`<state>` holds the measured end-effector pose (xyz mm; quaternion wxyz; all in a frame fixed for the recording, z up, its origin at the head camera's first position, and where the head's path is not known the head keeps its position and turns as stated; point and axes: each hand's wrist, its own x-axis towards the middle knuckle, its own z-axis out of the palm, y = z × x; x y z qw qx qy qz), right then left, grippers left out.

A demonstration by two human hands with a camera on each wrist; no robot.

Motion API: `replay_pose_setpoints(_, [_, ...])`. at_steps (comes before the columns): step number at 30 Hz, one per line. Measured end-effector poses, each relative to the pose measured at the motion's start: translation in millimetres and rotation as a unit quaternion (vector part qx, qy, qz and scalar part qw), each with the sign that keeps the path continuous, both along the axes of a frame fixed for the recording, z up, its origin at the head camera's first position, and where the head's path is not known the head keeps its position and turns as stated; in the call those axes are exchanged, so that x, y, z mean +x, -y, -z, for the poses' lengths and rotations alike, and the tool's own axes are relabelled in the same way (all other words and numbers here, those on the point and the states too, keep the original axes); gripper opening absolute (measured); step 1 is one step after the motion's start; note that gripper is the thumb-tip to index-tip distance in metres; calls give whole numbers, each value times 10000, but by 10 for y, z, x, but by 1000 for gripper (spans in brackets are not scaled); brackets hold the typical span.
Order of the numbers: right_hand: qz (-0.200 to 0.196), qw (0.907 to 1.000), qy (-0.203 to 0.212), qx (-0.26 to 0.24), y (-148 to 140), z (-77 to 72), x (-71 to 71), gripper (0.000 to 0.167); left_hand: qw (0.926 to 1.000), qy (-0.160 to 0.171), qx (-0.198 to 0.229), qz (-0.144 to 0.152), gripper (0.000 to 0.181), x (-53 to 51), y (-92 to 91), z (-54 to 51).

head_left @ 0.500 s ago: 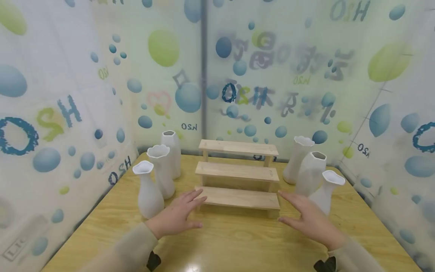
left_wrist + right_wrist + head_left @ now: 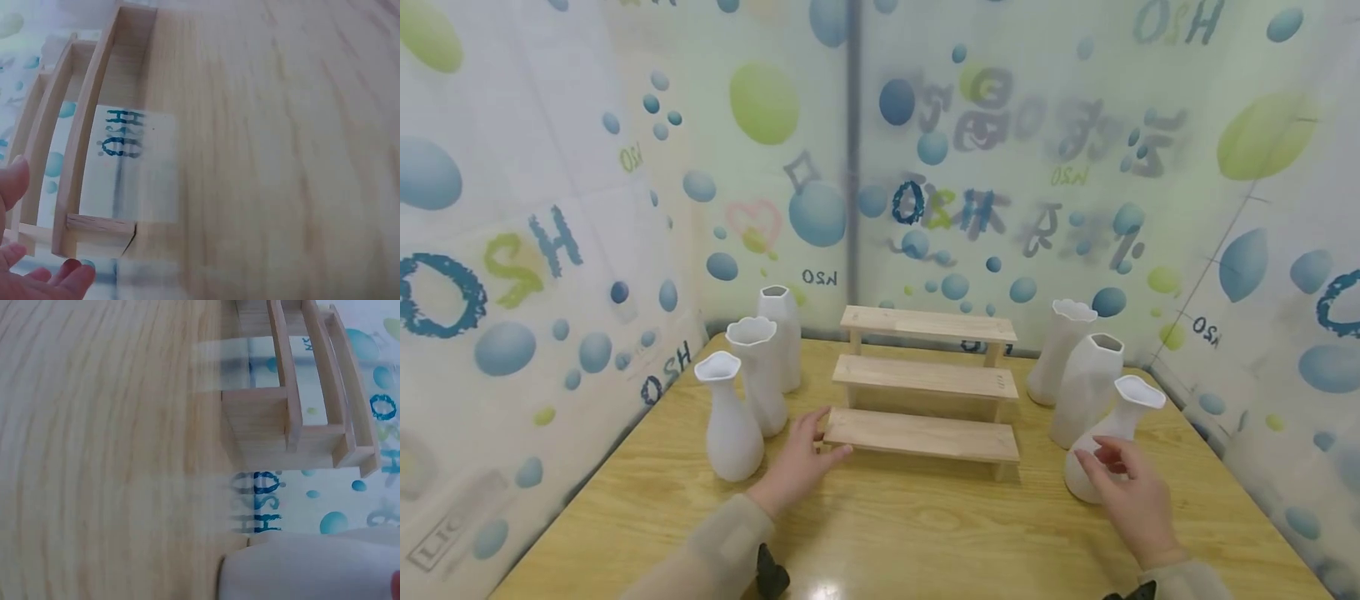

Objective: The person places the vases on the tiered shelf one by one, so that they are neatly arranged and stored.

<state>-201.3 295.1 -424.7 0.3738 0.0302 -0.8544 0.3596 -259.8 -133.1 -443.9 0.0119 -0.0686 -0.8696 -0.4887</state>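
A three-tier wooden shelf stand (image 2: 921, 435) stands mid-table. My left hand (image 2: 797, 467) is at the left end of its lowest board, thumb and fingers spread apart; in the left wrist view its fingertips (image 2: 78, 281) lie close to the board's end (image 2: 62, 240). Whether they touch is unclear. My right hand (image 2: 1135, 496) is in front of the flared-neck white vase (image 2: 1082, 475) at front right, fingers loosely bent and not visibly closed round it. That vase (image 2: 300, 569) lies along the bottom of the right wrist view, with a fingertip at the edge.
Behind the right vase stand an angular white vase (image 2: 1086, 396) and a wavy-rimmed one (image 2: 1060, 354). On the left are another flared-neck vase (image 2: 733, 437), a wavy-rimmed vase (image 2: 763, 383) and an angular one (image 2: 784, 342). Patterned curtains (image 2: 700, 233) surround the wooden table (image 2: 917, 542).
My left hand has drawn back to the lowest board's left end. My right hand has moved right, away from the stand, to the front right vase, its fingers now more bent.
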Motion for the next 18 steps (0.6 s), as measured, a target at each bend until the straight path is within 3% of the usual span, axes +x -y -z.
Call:
replay_pose_setpoints(4, [616,9929,-192,-1002,-37,56,-24,26,9989,224,412,-39,84,-37,0,73])
replay_pose_setpoints(8, [922,9835,-202,-1544,-73,70,-44,33,9952,346,912,-21,85,-79,-2,147])
replay_pose_setpoints(14, [938,9734,881,-1895,-163,60,-96,66,9895,507,1351,-111,84,-141,4,219])
replay_pose_setpoints(18, [378,9653,1665,-1978,-249,51,-130,83,9881,491,1455,-87,80,-173,17,255])
